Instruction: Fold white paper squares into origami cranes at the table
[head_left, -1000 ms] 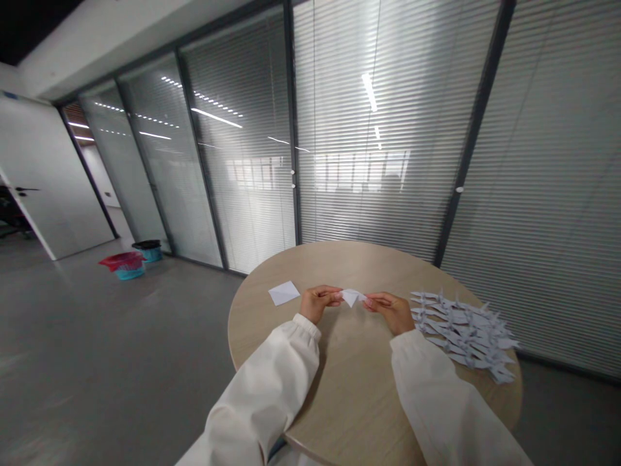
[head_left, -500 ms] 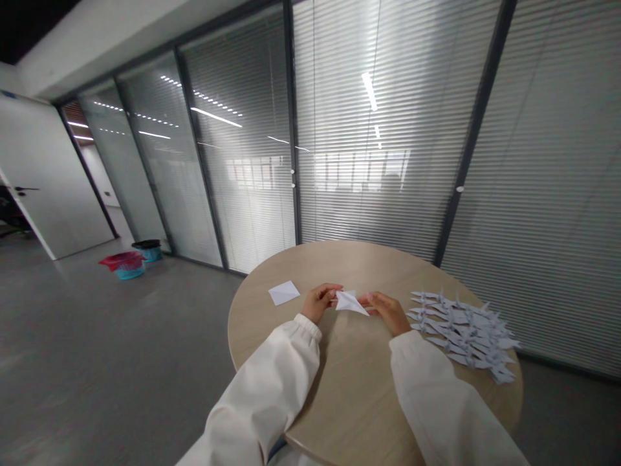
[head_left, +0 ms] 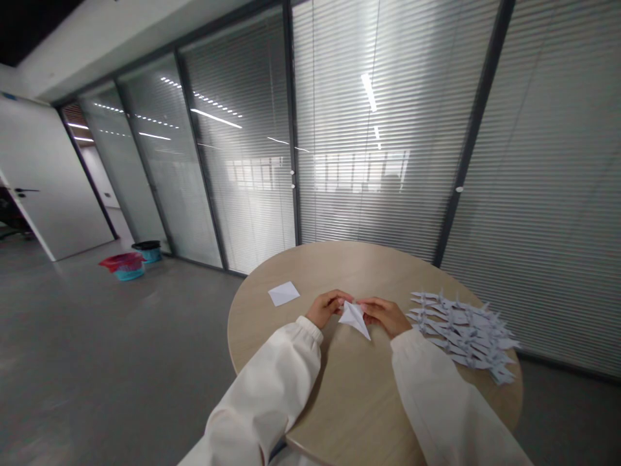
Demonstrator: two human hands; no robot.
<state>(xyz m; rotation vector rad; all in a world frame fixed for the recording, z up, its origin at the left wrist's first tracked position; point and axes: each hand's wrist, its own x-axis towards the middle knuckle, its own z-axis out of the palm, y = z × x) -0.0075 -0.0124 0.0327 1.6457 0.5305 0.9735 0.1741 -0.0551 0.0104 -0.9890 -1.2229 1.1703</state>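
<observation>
Head view: left hand (head_left: 328, 308) and right hand (head_left: 383, 317) pinch folded paper (head_left: 355, 319) between pressed fingers over the surface (head_left: 354, 401); paper square (head_left: 284, 293) left, paper cranes (head_left: 460, 336) right.

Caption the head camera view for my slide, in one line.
Left hand and right hand hold a folded white paper over a round table beside paper cranes.

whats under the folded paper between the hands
Under the folded white paper is the pale wood tabletop. The left hand and right hand cover the paper's upper corners, so what lies beneath those corners cannot be seen.
</observation>
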